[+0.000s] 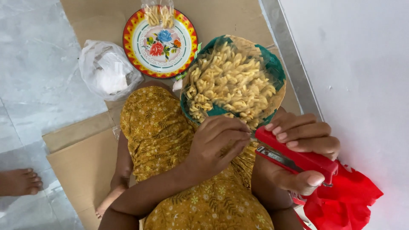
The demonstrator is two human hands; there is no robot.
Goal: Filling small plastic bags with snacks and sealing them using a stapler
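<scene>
A red stapler (294,158) is held at the lower right of the frame by the right hand (304,153), with the fingers curled over its top and the thumb pressed beneath, so the hand is closed around it. Just left of it, the left hand (217,145) is seen with its fingertips pinched together on what seems to be the gathered mouth of a clear bag (232,81) of spiral snacks; the pinch itself is partly hidden. The bag lies in the middle of the frame, resting in a green basket (276,68) above the hands.

The bag is judged to be light, soft and slippery, its film thin and easily torn, its contents brittle. It is best taken at the gathered neck, not squeezed around the body. The stapler is stiff and firm in the grasp.

At the top centre, a flowered plate (160,42) is seen with a small filled packet (159,15) on its far rim. A white plastic bag (106,68) lies at the upper left, a red bag (349,200) at the lower right, and cardboard (85,166) covers the floor.
</scene>
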